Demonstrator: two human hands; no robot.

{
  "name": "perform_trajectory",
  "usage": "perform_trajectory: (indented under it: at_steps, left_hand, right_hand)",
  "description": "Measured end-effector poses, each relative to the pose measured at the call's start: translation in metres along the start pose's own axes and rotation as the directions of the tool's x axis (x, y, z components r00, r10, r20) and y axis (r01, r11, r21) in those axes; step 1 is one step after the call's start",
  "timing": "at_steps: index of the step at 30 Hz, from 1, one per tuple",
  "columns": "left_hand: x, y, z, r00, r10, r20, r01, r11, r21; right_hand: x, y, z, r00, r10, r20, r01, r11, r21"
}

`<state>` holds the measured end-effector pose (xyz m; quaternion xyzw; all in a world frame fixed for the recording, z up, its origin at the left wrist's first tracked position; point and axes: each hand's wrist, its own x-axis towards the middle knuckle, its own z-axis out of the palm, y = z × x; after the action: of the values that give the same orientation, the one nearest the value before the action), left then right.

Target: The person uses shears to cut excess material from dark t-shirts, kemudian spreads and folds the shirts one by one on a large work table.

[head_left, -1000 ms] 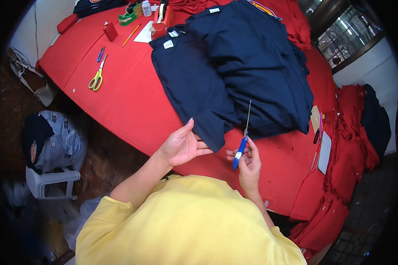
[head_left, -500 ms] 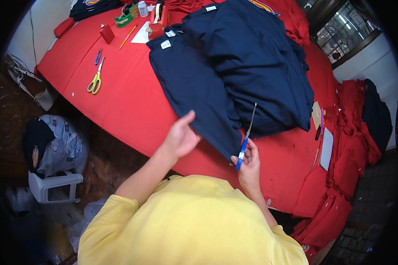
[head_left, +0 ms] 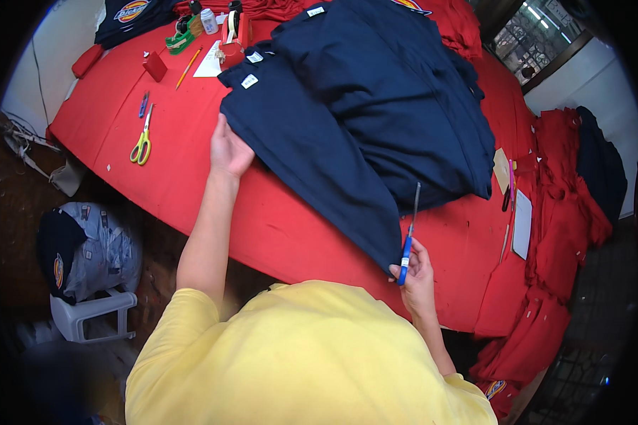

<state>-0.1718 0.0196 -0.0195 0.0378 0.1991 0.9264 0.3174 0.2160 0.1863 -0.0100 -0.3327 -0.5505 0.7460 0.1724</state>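
Observation:
A folded navy garment (head_left: 319, 156) lies before me on a red-covered table (head_left: 191, 191), its near end narrowing to a corner close to my body. My left hand (head_left: 232, 151) is at the garment's left edge, palm up with fingers stretched out; it touches or almost touches the cloth. In my right hand (head_left: 417, 276) are blue-handled scissors (head_left: 407, 258), blades pointing away from me. The thumb of that hand is at the garment's near corner; whether it also pinches the cloth I cannot tell. More navy cloth (head_left: 418, 120) is heaped alongside on the right.
Yellow-handled scissors (head_left: 141, 147), a blue snipping tool (head_left: 144, 105) and an orange pencil (head_left: 186, 67) lie on the left. Tape dispensers (head_left: 235, 35) stand farther back. Red garments (head_left: 546, 212) pile along the right edge, near a white pad (head_left: 522, 225). A white stool (head_left: 96, 312) stands lower left.
My left hand has moved left and away from me along the garment's edge. The garment's near corner has shifted slightly right and nearer, with my right hand and the scissors.

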Motion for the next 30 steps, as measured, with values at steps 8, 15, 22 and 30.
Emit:
perform_trajectory:
  at_steps: [8,15,22,30]
  left_hand:
    - [-0.072,-0.082,0.008,0.926,-0.369,-0.085,0.37,0.833,0.411]
    - [-0.045,-0.039,0.037,0.919,-0.323,0.227,0.308,0.946,0.099]
    - [-0.12,-0.09,0.044,0.884,-0.467,0.024,0.467,0.884,-0.001]
    - [-0.155,-0.082,0.048,0.969,-0.242,-0.041,0.235,0.865,0.443]
  right_hand:
    - [-0.007,-0.017,0.033,0.975,0.078,0.21,-0.079,0.997,-0.001]
    - [0.022,-0.014,0.065,0.912,-0.043,0.407,0.073,0.996,-0.059]
    - [0.046,0.019,0.101,0.901,-0.094,0.424,0.1,0.995,0.006]
    - [0.028,-0.006,0.077,0.92,-0.078,0.384,0.195,0.941,-0.277]
